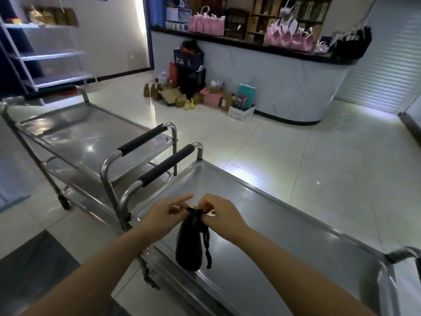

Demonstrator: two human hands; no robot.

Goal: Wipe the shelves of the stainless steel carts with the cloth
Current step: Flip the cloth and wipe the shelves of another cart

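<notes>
Two bare forearms reach in from the bottom of the frame over the top shelf of a steel cart (284,215) at lower centre. The left hand (163,215) and right hand (222,215) meet at the neck of a small black drawstring pouch (189,245); both sets of fingers are pinched closed on its gathered top, and its cord dangles down the right side. No cloth can be made out. A second steel cart (91,137) stands just beyond at centre left, the black-padded handles of the two side by side. At upper right, a curved white counter (284,83) carries pink gift bags (206,23); boxes and crates crowd the floor at its foot. No writing is legible.
</notes>
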